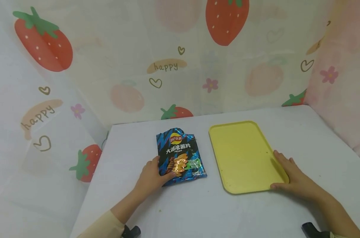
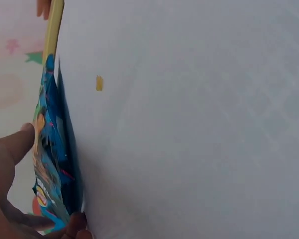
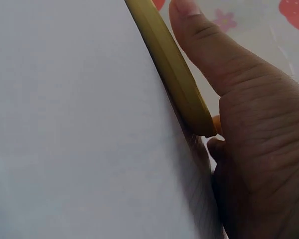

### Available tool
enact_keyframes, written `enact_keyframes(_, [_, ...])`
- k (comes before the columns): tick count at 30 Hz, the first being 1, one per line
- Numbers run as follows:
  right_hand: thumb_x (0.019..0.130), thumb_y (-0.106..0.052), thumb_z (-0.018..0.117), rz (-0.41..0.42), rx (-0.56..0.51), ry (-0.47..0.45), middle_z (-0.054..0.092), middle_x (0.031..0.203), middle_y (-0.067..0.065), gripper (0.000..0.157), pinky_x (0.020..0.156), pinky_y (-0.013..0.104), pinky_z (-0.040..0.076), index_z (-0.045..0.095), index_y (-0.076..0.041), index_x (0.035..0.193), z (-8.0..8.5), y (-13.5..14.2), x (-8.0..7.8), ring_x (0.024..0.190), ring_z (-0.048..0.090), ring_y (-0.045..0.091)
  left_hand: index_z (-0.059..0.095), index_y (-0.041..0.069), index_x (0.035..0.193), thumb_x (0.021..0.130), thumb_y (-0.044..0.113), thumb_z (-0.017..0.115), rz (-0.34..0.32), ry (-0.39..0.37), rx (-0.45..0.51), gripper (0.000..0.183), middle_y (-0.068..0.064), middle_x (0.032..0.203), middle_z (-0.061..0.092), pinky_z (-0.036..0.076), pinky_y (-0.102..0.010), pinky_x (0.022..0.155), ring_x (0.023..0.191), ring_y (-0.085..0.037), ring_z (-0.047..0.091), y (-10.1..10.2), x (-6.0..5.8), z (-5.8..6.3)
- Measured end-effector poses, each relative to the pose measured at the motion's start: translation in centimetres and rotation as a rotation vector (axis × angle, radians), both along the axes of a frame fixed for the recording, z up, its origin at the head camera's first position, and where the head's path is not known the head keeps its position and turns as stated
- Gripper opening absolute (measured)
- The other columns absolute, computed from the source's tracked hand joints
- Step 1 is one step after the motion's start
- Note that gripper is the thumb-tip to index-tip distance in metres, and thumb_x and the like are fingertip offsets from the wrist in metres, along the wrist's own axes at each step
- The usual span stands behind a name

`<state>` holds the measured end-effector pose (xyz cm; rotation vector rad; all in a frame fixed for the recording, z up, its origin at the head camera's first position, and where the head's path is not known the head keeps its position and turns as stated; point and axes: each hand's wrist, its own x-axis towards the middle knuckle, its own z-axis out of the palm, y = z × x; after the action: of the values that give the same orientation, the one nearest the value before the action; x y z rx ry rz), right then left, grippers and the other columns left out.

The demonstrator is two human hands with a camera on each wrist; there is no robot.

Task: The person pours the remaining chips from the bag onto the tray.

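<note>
In the head view my left hand grips a blue and black potato chip bag by its lower left side. The thumb lies over the front of the bag, and the other fingers are at its left edge, partly hidden. The bag lies printed side up, its far edge uneven. My right hand holds a yellow tray at its near right corner, thumb at the front rim and fingers along the right rim. Close up in the right wrist view, the thumb stands over the tray's edge.
A white cloth covers the table. A small yellowish crumb lies on it near the bag. Behind and beside the table hang curtains printed with strawberries, hearts and flowers.
</note>
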<state>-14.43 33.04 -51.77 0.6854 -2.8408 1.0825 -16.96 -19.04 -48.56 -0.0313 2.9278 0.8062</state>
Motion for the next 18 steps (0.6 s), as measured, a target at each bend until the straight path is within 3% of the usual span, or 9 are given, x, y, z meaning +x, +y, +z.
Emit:
enact_keyframes(3, [0.08, -0.03, 0.088, -0.007, -0.007, -0.047, 0.011, 0.167, 0.03, 0.12, 0.122, 0.024, -0.017, 0.006, -0.013, 0.166, 0.1, 0.1, 0.2, 0.155, -0.002, 0.049, 0.034, -0.001, 0.155, 0.082, 0.065, 0.076, 0.021, -0.012, 0.01, 0.108, -0.026, 0.141, 0.052, 0.049, -0.056, 0.105, 0.126, -0.037, 0.056, 0.4, 0.0, 0.0])
enact_keyframes(6, [0.081, -0.031, 0.088, -0.024, -0.012, -0.072, 0.009, 0.167, 0.03, 0.121, 0.121, 0.026, -0.018, 0.004, -0.015, 0.166, 0.1, 0.1, 0.5, 0.153, -0.006, 0.052, 0.032, -0.001, 0.156, 0.082, 0.063, 0.078, 0.033, -0.02, 0.035, 0.108, -0.027, 0.142, 0.05, 0.049, -0.057, 0.105, 0.125, -0.037, 0.056, 0.7, -0.1, 0.0])
enact_keyframes(8, [0.08, -0.031, 0.088, -0.025, -0.009, -0.056, 0.01, 0.167, 0.029, 0.121, 0.12, 0.02, -0.016, 0.004, -0.014, 0.166, 0.1, 0.2, 0.6, 0.156, -0.008, 0.043, 0.031, -0.001, 0.156, 0.082, 0.061, 0.079, 0.039, -0.024, 0.055, 0.107, -0.027, 0.141, 0.049, 0.049, -0.056, 0.105, 0.123, -0.036, 0.056, 0.9, -0.2, 0.0])
enact_keyframes(13, [0.076, -0.029, 0.091, 0.012, 0.006, 0.053, 0.015, 0.166, 0.031, 0.123, 0.117, 0.011, -0.011, 0.009, -0.006, 0.165, -0.3, 0.2, 0.4, 0.155, -0.005, 0.001, 0.029, -0.005, 0.155, 0.08, 0.055, 0.083, 0.082, -0.05, 0.109, 0.11, -0.029, 0.139, 0.051, 0.046, -0.057, 0.107, 0.125, -0.039, 0.054, 0.8, -0.6, -0.1])
enact_keyframes(18, [0.072, -0.032, 0.093, 0.034, 0.015, 0.101, 0.019, 0.164, 0.034, 0.126, 0.119, 0.012, -0.01, 0.011, -0.003, 0.164, -0.5, 0.0, 0.0, 0.151, -0.004, -0.009, 0.034, -0.009, 0.151, 0.079, 0.05, 0.086, 0.111, -0.089, 0.173, 0.106, -0.028, 0.139, 0.056, 0.046, -0.057, 0.108, 0.128, -0.04, 0.056, 0.2, -1.2, -0.2])
